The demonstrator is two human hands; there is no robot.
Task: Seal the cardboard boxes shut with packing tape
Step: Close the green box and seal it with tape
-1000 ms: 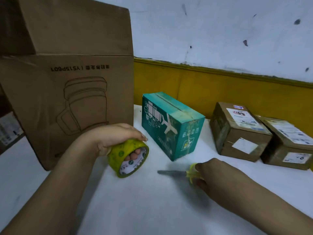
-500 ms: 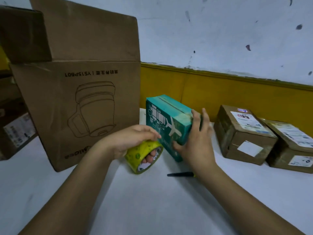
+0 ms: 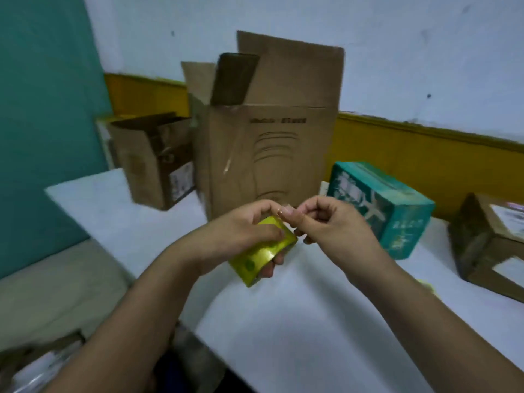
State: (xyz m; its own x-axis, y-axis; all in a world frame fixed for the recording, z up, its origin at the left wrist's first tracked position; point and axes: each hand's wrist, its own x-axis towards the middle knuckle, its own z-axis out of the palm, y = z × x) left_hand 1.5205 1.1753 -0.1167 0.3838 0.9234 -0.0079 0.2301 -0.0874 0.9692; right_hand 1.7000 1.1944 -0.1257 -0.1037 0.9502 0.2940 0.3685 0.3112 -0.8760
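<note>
Now the left hand (image 3: pixel 241 236) grips the tape roll (image 3: pixel 263 252) above the table, and the right hand (image 3: pixel 331 225) has left the teal box (image 3: pixel 397 211), at 2 o'clock, to pinch the roll's loose end. Peeling is likely starting. At 12 o'clock, the tall carton (image 3: pixel 269 154) stands open, unsealed.

So the surface is a plain white table (image 3: pixel 283 321), with a scuffed white wall (image 3: pixel 397 52) behind it that has a mustard-yellow band (image 3: pixel 397 154) along the bottom. Off to the left there's a big teal panel (image 3: pixel 42 109) with beige floor (image 3: pixel 56 293) below it. There's also a tiny yellow something (image 3: pixel 425 283) on the table at the right, too blurry to identify.
</note>
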